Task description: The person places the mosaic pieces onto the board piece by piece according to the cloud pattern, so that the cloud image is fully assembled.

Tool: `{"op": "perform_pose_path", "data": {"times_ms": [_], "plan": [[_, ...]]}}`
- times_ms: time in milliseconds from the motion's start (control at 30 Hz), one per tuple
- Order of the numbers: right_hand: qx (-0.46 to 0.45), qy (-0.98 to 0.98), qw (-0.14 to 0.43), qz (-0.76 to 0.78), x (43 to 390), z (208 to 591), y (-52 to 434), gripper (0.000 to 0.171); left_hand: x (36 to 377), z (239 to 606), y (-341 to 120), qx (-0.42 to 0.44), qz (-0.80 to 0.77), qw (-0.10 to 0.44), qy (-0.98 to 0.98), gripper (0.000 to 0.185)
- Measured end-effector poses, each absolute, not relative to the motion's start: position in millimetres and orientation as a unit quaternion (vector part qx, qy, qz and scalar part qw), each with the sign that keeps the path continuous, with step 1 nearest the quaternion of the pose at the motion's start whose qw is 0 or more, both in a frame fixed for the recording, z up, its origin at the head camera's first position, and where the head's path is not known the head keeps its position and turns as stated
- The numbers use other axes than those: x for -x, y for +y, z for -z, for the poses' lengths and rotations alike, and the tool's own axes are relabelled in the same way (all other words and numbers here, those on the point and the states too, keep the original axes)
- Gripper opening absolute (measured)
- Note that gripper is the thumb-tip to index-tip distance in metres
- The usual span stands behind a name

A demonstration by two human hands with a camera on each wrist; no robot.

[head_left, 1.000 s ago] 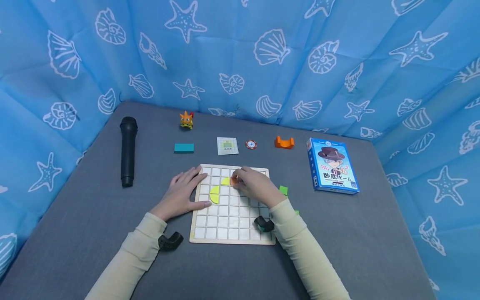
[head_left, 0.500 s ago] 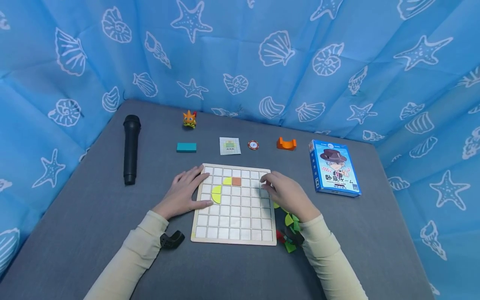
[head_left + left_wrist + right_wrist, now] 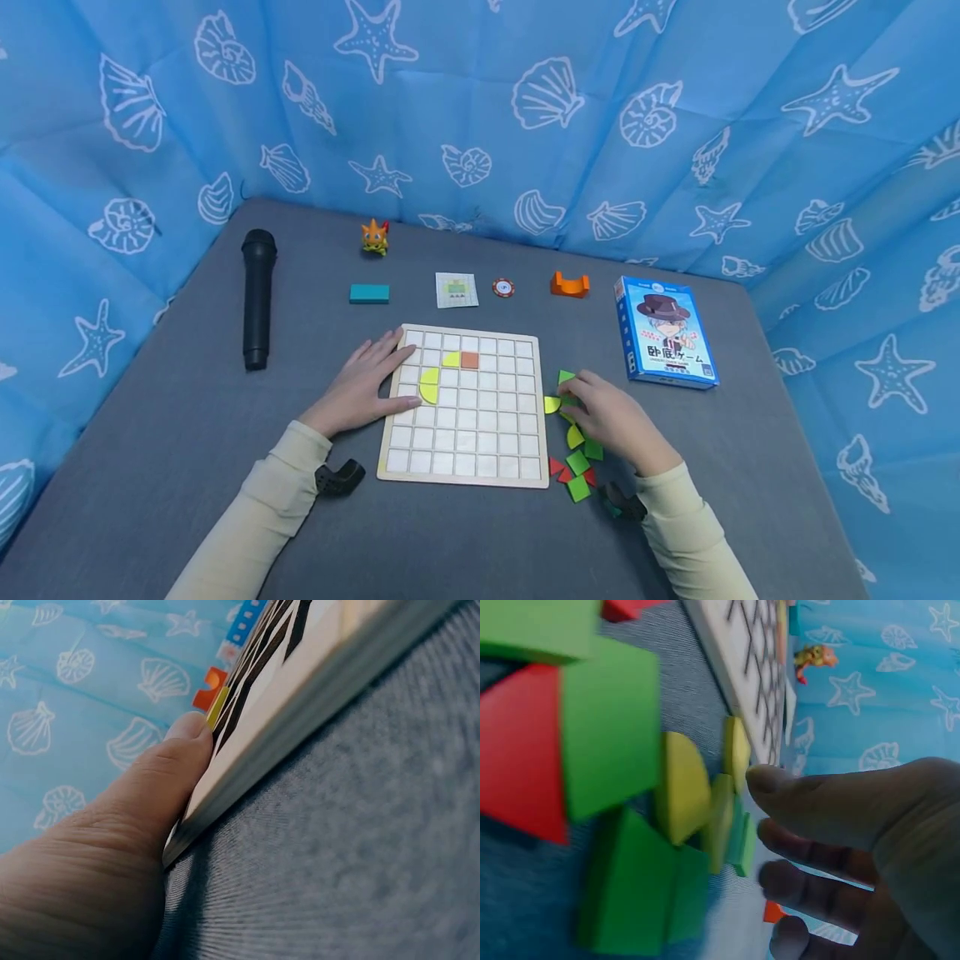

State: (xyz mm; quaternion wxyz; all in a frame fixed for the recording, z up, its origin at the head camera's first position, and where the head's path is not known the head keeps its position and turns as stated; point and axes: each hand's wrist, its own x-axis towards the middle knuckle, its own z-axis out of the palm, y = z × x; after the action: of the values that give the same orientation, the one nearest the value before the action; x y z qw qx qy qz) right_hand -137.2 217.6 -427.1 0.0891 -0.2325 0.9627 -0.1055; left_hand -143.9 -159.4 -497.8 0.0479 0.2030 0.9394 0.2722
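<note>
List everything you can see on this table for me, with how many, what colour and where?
grid board: 1, pale wood, table centre
pieces on the board: 3, two yellow, one orange-brown, upper left squares
loose pieces: a small heap, green, yellow and red, right of the board
microphone: 1, black, far left
toy creature: 1, orange, back edge
block: 1, teal, behind the board
pattern card: 1, white with green, behind the board
chip: 1, red and white, beside the card
curved block: 1, orange, right of the chip
game box: 1, blue, right side
table: 1, grey
curtain: blue, shell print, all round
left hand: rests on the board's left edge
right hand: fingers among the loose pieces
</note>
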Motion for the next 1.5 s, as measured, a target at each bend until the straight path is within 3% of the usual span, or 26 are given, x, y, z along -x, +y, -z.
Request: {"op": "perform_pose_path", "data": {"times_ms": [600,1167,1500], "plan": [[0.272,0.958,0.059,0.077,131.6,436.6,210.9,0.028,142.9,501.2,-158.7,-0.198,-0.260,0.025,0.945,0.087],[0.286,0.949,0.093,0.096,123.2,431.5,212.9,0.029,142.3,498.2,-159.3,-0.193,-0.262,0.029,0.945,0.088],[0.256,0.961,0.076,0.077,123.2,437.5,213.3,0.032,142.9,499.8,-158.7,-0.198,-0.261,0.020,0.945,0.089]]}}
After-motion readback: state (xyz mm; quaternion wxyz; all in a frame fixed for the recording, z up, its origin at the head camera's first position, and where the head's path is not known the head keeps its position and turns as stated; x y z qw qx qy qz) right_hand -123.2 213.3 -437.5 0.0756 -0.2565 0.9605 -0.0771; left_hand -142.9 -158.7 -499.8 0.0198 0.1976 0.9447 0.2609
